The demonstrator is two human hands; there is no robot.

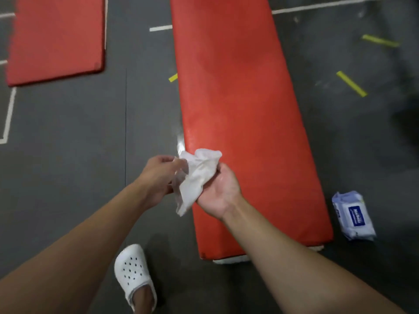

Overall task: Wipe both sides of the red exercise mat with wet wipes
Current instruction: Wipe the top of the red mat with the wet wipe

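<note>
Dark floor (pixel 68 155) is taking up most of the room. The red mat (pixel 238 87) is lying flat on it, running away from the person, near end just beside their feet. A second red mat (pixel 54 39) is lying well apart, far left. The left grip (pixel 158 175) is pinching one edge of the wet wipe (pixel 197 175). The right grip (pixel 221 191), palm up, is clutching the other side, so both bare hands are grasping the same crumpled sheet above the mat's near left edge, not touching it. A white shoe (pixel 132 273) is standing beside the mat's near corner. The wipes pack (pixel 352 216) is lying on the floor just right of the mat.

Step, I'm guessing: spreading or refolding the wipe, wiping not going on right now. The next move is calling for bending down and pressing the wipe flat on the top face. The flip for the underside is looking not yet done.
</note>
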